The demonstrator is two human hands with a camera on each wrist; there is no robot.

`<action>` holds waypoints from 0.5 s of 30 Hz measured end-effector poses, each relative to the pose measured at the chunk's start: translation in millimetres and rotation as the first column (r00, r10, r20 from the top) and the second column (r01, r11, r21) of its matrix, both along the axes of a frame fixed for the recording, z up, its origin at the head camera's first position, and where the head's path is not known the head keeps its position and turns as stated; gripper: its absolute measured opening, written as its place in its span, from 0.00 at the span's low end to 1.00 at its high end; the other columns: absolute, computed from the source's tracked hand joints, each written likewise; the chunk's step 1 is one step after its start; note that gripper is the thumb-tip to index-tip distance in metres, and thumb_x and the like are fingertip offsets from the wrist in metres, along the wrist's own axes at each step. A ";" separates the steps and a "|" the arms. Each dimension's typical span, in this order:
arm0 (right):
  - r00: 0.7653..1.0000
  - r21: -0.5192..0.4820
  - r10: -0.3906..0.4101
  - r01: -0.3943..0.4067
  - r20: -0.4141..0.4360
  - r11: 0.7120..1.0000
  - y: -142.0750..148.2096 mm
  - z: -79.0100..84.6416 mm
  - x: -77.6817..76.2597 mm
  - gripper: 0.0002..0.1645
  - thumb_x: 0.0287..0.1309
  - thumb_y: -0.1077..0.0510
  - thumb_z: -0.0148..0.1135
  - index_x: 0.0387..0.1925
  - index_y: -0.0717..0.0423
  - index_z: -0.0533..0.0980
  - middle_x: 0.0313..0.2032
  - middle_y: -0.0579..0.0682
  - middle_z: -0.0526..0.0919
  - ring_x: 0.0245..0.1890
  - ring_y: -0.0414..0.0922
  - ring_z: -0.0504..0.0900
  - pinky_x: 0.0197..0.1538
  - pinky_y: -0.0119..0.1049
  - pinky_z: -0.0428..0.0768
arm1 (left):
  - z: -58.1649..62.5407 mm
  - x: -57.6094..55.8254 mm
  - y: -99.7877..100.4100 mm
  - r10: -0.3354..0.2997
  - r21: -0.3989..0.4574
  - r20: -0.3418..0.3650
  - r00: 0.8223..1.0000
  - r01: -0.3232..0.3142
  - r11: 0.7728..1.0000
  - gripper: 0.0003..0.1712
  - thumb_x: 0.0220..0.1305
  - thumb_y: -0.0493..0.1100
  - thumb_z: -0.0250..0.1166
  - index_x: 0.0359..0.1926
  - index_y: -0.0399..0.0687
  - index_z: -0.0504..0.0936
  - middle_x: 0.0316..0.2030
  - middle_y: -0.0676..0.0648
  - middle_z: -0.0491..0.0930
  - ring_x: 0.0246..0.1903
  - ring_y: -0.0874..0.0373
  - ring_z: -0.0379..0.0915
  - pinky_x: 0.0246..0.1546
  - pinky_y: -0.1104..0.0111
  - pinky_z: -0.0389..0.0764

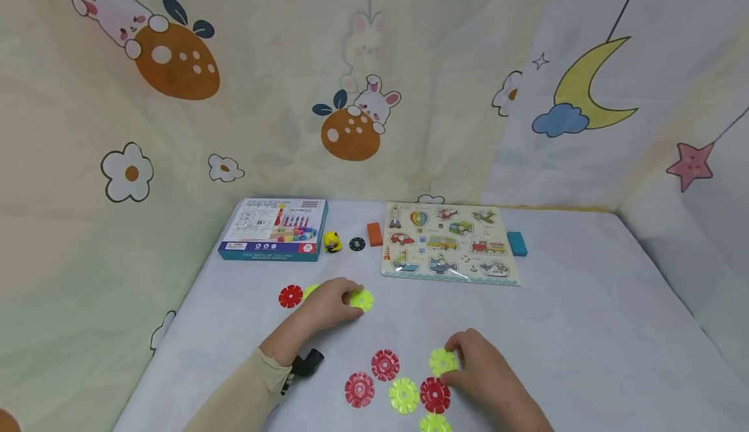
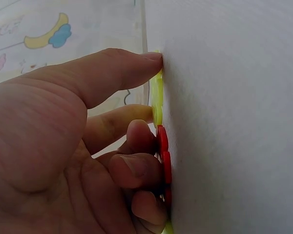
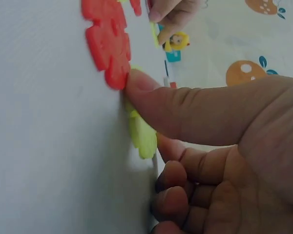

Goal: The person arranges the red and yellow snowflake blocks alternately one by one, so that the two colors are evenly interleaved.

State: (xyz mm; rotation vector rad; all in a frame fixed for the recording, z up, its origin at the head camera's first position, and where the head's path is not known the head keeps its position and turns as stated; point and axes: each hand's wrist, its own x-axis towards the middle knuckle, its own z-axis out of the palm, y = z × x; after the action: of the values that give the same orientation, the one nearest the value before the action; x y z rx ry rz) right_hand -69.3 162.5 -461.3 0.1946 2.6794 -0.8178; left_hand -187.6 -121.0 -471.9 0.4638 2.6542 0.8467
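Observation:
My left hand (image 1: 328, 305) pinches a yellow-green notched plastic disc (image 1: 361, 300) between thumb and index finger, flat on the table. Beside it, partly covered by that hand, lie another yellow-green disc (image 1: 310, 290) and a red disc (image 1: 290, 296). In the left wrist view, the curled other fingers hang over red discs (image 2: 167, 168). Nearer the front, my right hand (image 1: 482, 367) holds a yellow-green disc (image 1: 443, 362) by its edge with thumb and index finger. The thumb tip meets the rim of a dark red disc (image 1: 435, 395) just below; the right wrist view shows the pinched disc (image 3: 142, 134) on the table.
Loose discs (image 1: 404, 395) in red and yellow-green lie between the hands and the front edge. Along the back are a boxed set (image 1: 272, 230), a yellow duck figure (image 1: 332, 242), a black round piece (image 1: 357, 244), orange (image 1: 374, 234) and blue blocks (image 1: 517, 244), and a picture puzzle board (image 1: 450, 243).

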 end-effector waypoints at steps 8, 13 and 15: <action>1.000 -0.100 -0.018 0.016 -0.020 0.995 -6.9 10.1 -5.4 0.23 0.36 0.52 0.78 0.31 0.50 0.72 0.23 0.48 0.71 0.27 0.43 0.70 0.30 0.35 0.71 | -1.4 -0.9 -0.9 -0.001 0.006 0.004 1.000 0.001 1.000 0.32 0.50 0.52 0.73 0.57 0.51 0.78 0.24 0.50 0.70 0.29 0.59 0.67 0.30 0.66 0.69; 0.998 -0.231 -0.027 0.012 -0.062 0.973 -10.2 24.4 -18.8 0.20 0.43 0.55 0.75 0.39 0.48 0.74 0.26 0.48 0.73 0.23 0.42 0.74 0.28 0.35 0.74 | -2.0 -1.6 -0.6 -0.004 0.011 0.009 1.000 0.004 1.000 0.32 0.50 0.53 0.72 0.57 0.51 0.78 0.24 0.50 0.69 0.30 0.59 0.68 0.30 0.66 0.70; 0.998 -0.278 -0.005 -0.014 -0.067 0.961 -12.8 30.1 -26.5 0.21 0.47 0.57 0.72 0.44 0.46 0.76 0.31 0.48 0.74 0.22 0.43 0.76 0.28 0.35 0.75 | -2.5 -1.9 -1.0 -0.001 0.006 0.007 1.000 0.001 1.000 0.32 0.50 0.54 0.72 0.57 0.52 0.78 0.24 0.50 0.70 0.30 0.59 0.68 0.31 0.66 0.70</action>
State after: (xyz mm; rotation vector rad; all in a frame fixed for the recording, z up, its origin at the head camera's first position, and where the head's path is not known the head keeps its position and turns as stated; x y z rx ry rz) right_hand -95.8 149.6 -431.2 0.0943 2.5860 -1.2067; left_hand -189.5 -122.1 -474.4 0.4632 2.6449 0.8551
